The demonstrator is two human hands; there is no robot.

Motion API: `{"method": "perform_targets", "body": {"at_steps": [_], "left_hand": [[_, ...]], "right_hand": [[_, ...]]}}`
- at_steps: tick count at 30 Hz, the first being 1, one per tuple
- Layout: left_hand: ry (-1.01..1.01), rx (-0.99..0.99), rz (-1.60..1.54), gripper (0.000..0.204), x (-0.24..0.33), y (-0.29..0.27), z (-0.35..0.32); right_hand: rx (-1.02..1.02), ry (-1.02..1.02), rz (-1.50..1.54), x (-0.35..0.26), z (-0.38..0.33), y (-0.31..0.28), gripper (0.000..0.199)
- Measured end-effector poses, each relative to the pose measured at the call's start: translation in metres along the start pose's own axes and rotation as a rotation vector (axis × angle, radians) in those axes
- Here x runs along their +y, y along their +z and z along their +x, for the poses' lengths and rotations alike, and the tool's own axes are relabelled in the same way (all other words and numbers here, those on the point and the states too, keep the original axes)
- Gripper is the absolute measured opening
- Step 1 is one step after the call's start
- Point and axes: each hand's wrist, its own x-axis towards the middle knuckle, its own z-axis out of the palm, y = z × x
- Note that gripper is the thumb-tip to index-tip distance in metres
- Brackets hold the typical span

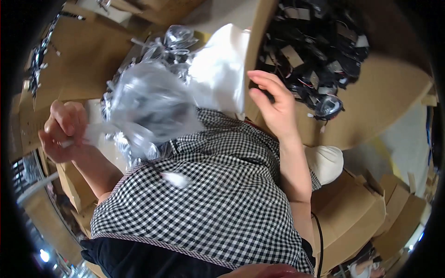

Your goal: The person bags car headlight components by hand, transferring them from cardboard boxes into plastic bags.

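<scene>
Left hand [62, 132] fisted, raised at left — right hand [273, 104] open, fingers loosely spread.

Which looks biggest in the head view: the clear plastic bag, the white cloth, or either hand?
1. Clear plastic bag, blurred, held near the camera by the left hand, so unsure.
2. White cloth.
3. Left hand and right hand look alike.

Beyond your right hand, a large cardboard box [371, 106] holds a tangled heap of black parts with thin wires [320, 51]. Below that hand, a stack of folded cardboard boxes [357, 217] sits near your side. Your black-and-white checked shirt [218, 194] fills the space between your hands. Past your left hand lies flat brown cardboard [88, 55].
</scene>
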Motion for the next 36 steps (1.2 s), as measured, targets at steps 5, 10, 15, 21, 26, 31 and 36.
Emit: {"method": "perform_targets", "body": {"at_steps": [5,10,15,21,26,31,36], "left_hand": [[-0.839,0.375,1.184,0.054,-0.017,-0.011,-0.007],[-1.385,-0.317,1.925,0.053,-0.092,-0.063,-0.072],[-0.846,-0.035,2.036,0.043,-0.124,-0.001,-0.027],[-0.979,-0.05,0.789,0.038,-0.177,0.069,0.033],[-0.798,-0.206,0.936,0.025,-0.212,0.068,0.036],[-0.302,-0.05,1.687,0.026,-0.22,0.031,0.012],[-0.586,-0.048,1.135,0.033,-0.21,0.07,0.025]], "right_hand": [[-0.085,-0.297,-0.637,0.038,0.018,0.059,0.026],[-0.12,-0.203,-0.732,0.057,0.013,0.045,0.026],[0.006,-0.201,-0.631,0.057,-0.002,0.048,0.027],[0.07,-0.227,-0.534,0.05,-0.007,0.052,0.031],[0.174,-0.092,-0.427,0.045,-0.01,0.052,0.021],[0.45,0.012,-0.278,0.076,-0.01,0.04,0.016],[0.457,0.056,-0.161,0.079,-0.013,0.042,0.017]]}}
